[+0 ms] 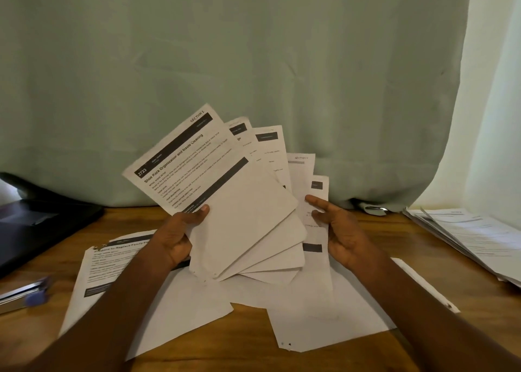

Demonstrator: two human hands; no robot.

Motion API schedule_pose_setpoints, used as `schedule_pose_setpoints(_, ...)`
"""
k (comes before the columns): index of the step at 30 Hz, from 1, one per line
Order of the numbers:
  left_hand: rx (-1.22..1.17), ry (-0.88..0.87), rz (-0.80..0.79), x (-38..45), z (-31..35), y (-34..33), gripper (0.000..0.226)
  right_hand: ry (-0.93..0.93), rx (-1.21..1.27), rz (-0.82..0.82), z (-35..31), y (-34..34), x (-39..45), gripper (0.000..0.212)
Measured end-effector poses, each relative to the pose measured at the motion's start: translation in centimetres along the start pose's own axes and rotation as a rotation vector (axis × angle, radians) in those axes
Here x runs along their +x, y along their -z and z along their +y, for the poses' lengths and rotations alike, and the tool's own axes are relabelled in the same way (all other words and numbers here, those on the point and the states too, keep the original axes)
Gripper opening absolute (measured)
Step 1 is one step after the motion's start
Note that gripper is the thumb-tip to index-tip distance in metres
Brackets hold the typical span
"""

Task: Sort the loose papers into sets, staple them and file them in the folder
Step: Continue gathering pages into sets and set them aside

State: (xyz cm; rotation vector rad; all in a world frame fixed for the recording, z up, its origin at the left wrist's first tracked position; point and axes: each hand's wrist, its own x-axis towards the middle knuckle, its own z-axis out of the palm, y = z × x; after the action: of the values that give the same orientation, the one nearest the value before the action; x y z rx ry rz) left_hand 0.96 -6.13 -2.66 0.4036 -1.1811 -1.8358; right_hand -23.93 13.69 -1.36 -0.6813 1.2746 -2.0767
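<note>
My left hand [180, 236] grips a fanned set of printed sheets [225, 196] above the wooden table [253, 335], thumb pressed on the front sheet titled "Shoe Rack Organization and Insole Cleaning". Several sheets spread out behind it toward the right. My right hand [341, 230] is beside the fan with its fingers straight, their tips against the rightmost sheet [318, 185]. Loose papers [324, 315] lie flat on the table under both hands, one printed page [112, 267] at the left. A black folder [33, 225] lies at the far left. A stapler [19, 295] lies blurred at the left edge.
A stack of printed papers [465, 233] lies at the right end of the table. A pale green curtain [253, 75] hangs right behind the table. A small metal object [373, 210] lies at the curtain's foot.
</note>
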Motion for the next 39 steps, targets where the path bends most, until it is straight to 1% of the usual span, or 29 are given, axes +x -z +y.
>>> schedule_pose_setpoints(3,-0.034,0.007,-0.003,-0.1,0.0,0.0,0.037,-0.021,0.105,0.007,0.1,0.0,0.0,0.033)
schedule_pose_setpoints(5,-0.037,-0.002,-0.011,-0.1,0.1,0.0,0.038,-0.025,0.134,0.025,0.3,0.0,0.0,0.038)
schedule_pose_setpoints(9,-0.007,-0.011,-0.028,-0.1,0.3,0.0,0.03,0.003,0.158,0.071,-0.2,0.1,0.2,0.046)
schedule_pose_setpoints(11,-0.017,-0.004,-0.021,-0.1,0.2,0.0,0.031,0.023,0.17,0.089,-0.5,0.3,0.3,0.045)
schedule_pose_setpoints(15,-0.044,-0.001,-0.039,-0.1,0.3,0.1,0.042,0.049,0.18,0.099,-0.7,0.4,0.2,0.041)
schedule_pose_setpoints(20,-0.063,0.006,-0.04,0.1,0.1,0.3,0.044,0.05,0.173,0.111,-0.8,0.2,0.0,0.034)
schedule_pose_setpoints(22,-0.077,0.019,-0.056,0.1,0.1,0.2,0.044,0.047,0.175,0.075,-0.7,0.0,-0.3,0.028)
schedule_pose_setpoints(25,-0.084,0.03,-0.063,0.0,-0.2,-0.1,0.047,0.003,0.137,-0.009,-0.7,-0.6,-0.9,0.04)
schedule_pose_setpoints(28,-0.096,0.099,-0.128,-0.3,-0.4,-0.4,0.047,-0.025,0.116,-0.036,-0.3,-0.8,-1.1,0.043)
schedule_pose_setpoints(30,-0.055,0.12,-0.136,-0.4,-0.5,-0.4,0.048,-0.003,0.092,-0.008,0.2,-0.5,-1.0,0.045)
schedule_pose_setpoints(32,0.006,0.12,-0.097,-0.3,-0.6,-0.5,0.052,0.037,0.096,0.014,0.1,-0.1,-0.8,0.046)
schedule_pose_setpoints(36,0.048,0.083,-0.013,0.0,-0.7,-0.6,0.056,0.108,0.129,-0.02,-0.7,0.0,-0.3,0.048)
schedule_pose_setpoints(38,0.073,0.088,-0.029,-0.1,-0.6,-0.6,0.061,0.119,0.14,-0.039,-0.8,-0.3,-0.5,0.046)
schedule_pose_setpoints(39,0.106,0.096,-0.064,-0.3,-0.5,-0.6,0.063,0.12,0.146,-0.048,-0.8,-0.5,-0.7,0.045)
